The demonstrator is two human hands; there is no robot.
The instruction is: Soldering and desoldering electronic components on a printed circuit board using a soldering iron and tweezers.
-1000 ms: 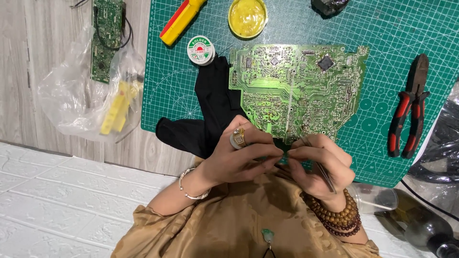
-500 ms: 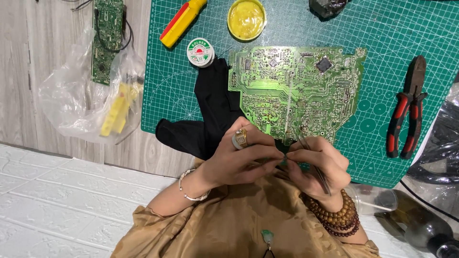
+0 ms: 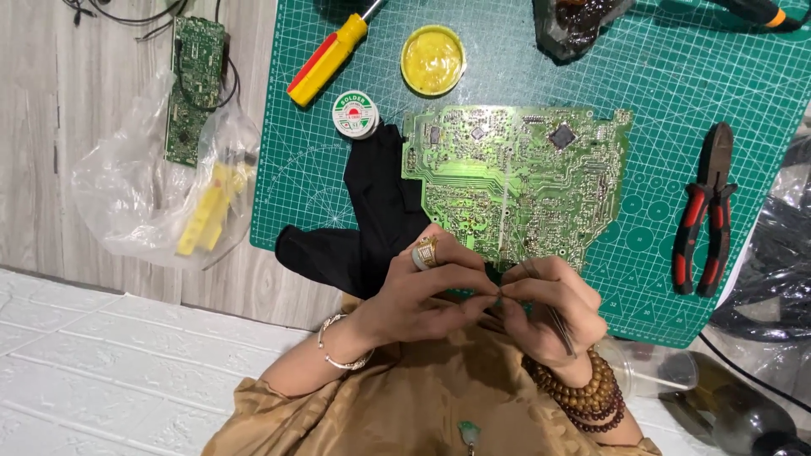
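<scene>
A green cutting mat (image 3: 676, 76) is spread over the wooden table, and a green circuit board (image 3: 515, 181) is laid on it beside a black cloth (image 3: 380, 211). A clear plastic bag (image 3: 127, 198) with yellow parts inside is seen left of the mat. Red-handled pliers (image 3: 705, 211) are placed right of the board. A round tin (image 3: 432, 59) is filled with yellow paste. The left hand (image 3: 422, 295) and right hand (image 3: 549, 308) are pinched together at the board's near edge, thin tweezers (image 3: 553, 317) being held in the right; what the left fingertips grip cannot be told.
</scene>
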